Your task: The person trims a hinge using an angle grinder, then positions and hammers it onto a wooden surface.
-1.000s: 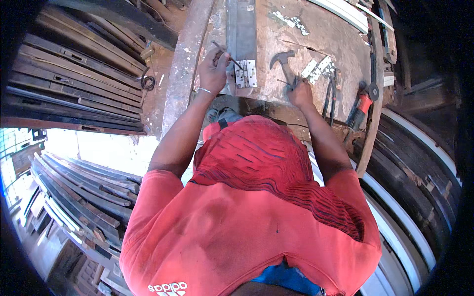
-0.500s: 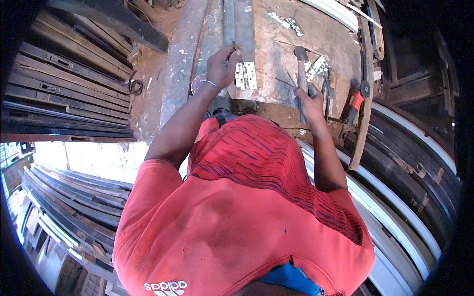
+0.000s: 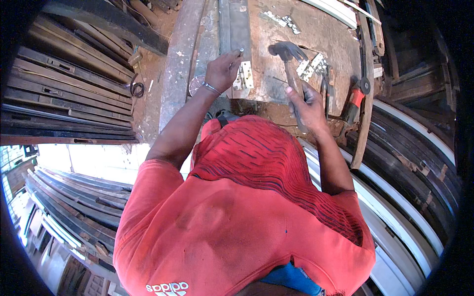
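Our left hand (image 3: 222, 71) is narrow, its fingers closed around a small metal rod (image 3: 241, 50), of which we see well only the round end. Our right hand (image 3: 310, 107) is folded around the handle of a hammer (image 3: 292, 73), with the head pointing away from us. A thin nail (image 3: 280, 79) shows beside this hand, on its left; how it is gripped, we cannot tell.

Before us is the bench (image 3: 266, 44), of brown, worn wood. On it a grey board (image 3: 240, 24) runs away from us, with a hinge (image 3: 245, 76) at its near end. The near edge of the bench passes just below this hinge. Between hinge and hammer there is a strip of brown wood, which gives us some room sideways. To the right of the hammer the room is tighter: the hinge pile (image 3: 313, 66), the pincers (image 3: 324, 91) and a red grinder (image 3: 354, 100) lie there, near the wooden rail (image 3: 366, 118). A white bar (image 3: 330, 10) lies along the far right part. At our left, beyond the floor, are rows of dark planks (image 3: 69, 91).

The hinge is just to the right of our left hand, and well apart from our right hand.
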Demonstrator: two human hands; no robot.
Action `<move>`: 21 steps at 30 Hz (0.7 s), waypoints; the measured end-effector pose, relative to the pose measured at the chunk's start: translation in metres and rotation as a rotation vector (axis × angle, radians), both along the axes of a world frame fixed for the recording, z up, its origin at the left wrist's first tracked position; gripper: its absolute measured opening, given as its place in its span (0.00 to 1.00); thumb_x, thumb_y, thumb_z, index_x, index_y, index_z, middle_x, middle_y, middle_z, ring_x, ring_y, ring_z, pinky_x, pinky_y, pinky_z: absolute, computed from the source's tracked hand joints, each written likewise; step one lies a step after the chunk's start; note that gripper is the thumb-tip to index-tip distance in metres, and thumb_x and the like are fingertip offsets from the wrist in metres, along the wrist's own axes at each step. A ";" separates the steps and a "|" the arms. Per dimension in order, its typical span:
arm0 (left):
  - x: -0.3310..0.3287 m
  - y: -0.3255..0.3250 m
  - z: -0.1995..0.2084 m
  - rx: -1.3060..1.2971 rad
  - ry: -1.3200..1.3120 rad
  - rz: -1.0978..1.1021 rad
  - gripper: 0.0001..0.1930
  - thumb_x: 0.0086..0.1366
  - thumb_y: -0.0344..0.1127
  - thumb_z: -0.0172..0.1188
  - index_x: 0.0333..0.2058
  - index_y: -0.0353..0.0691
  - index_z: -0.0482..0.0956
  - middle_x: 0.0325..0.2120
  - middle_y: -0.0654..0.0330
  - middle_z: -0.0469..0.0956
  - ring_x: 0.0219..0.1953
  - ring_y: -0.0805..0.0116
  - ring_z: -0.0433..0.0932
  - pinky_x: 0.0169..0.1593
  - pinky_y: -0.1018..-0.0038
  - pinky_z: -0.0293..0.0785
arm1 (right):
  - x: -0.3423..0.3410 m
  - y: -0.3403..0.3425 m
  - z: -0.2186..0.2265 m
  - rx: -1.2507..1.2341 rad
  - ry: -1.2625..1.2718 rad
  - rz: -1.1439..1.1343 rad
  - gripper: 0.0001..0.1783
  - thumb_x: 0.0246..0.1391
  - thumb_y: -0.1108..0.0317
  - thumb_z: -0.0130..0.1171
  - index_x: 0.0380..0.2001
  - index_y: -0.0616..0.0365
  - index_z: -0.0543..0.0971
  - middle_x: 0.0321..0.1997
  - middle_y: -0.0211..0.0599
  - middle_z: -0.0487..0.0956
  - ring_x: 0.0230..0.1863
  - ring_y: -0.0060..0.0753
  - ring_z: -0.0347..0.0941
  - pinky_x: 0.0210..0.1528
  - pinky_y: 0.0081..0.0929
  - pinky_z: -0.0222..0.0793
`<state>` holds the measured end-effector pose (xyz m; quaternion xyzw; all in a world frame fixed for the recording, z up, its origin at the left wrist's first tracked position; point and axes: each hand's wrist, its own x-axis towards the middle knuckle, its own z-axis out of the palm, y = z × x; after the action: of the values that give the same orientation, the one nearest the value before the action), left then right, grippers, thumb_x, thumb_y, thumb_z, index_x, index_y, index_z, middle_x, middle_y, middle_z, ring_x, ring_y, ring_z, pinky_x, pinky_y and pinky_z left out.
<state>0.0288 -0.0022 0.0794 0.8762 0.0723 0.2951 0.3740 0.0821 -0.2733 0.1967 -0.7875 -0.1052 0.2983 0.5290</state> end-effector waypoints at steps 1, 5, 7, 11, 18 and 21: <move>0.000 0.000 0.000 0.003 0.000 -0.001 0.12 0.64 0.35 0.66 0.44 0.37 0.81 0.37 0.48 0.84 0.39 0.55 0.85 0.43 0.67 0.80 | -0.003 0.005 0.015 -0.023 -0.003 0.029 0.22 0.62 0.55 0.62 0.50 0.60 0.77 0.23 0.23 0.72 0.19 0.14 0.65 0.21 0.19 0.64; -0.002 -0.002 0.002 -0.004 -0.035 0.002 0.10 0.63 0.32 0.65 0.42 0.38 0.81 0.37 0.48 0.83 0.40 0.51 0.84 0.42 0.66 0.80 | -0.012 0.022 0.067 0.088 -0.045 0.130 0.25 0.63 0.54 0.61 0.55 0.62 0.74 0.26 0.29 0.76 0.23 0.21 0.71 0.26 0.27 0.70; -0.001 -0.003 0.003 -0.017 -0.024 0.007 0.10 0.63 0.32 0.65 0.42 0.38 0.81 0.38 0.48 0.83 0.40 0.50 0.84 0.42 0.66 0.80 | -0.011 0.029 0.069 0.253 -0.456 0.233 0.26 0.64 0.53 0.58 0.55 0.63 0.73 0.29 0.38 0.79 0.27 0.31 0.75 0.33 0.36 0.73; 0.001 -0.004 -0.006 0.066 -0.108 0.003 0.11 0.64 0.34 0.63 0.44 0.42 0.79 0.33 0.51 0.81 0.34 0.49 0.82 0.37 0.61 0.80 | 0.004 0.037 0.064 -0.127 -0.645 0.521 0.30 0.66 0.50 0.53 0.58 0.66 0.71 0.37 0.53 0.82 0.38 0.44 0.79 0.46 0.44 0.73; 0.000 -0.004 -0.007 0.080 -0.120 0.017 0.11 0.65 0.34 0.61 0.46 0.41 0.79 0.34 0.50 0.82 0.36 0.49 0.82 0.38 0.62 0.80 | -0.009 0.042 0.104 0.149 -0.490 0.328 0.34 0.65 0.46 0.53 0.58 0.67 0.71 0.41 0.52 0.81 0.41 0.40 0.79 0.49 0.39 0.72; 0.001 -0.005 -0.002 0.057 -0.073 0.019 0.11 0.65 0.34 0.61 0.46 0.41 0.79 0.35 0.49 0.82 0.37 0.49 0.82 0.39 0.62 0.80 | -0.003 0.042 0.070 0.041 -0.575 0.372 0.35 0.65 0.42 0.51 0.57 0.67 0.72 0.36 0.51 0.81 0.38 0.37 0.78 0.45 0.37 0.73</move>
<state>0.0296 -0.0073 0.0770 0.8746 0.0585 0.3323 0.3483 0.0787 -0.2312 0.2663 -0.7960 -0.3978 0.1531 0.4298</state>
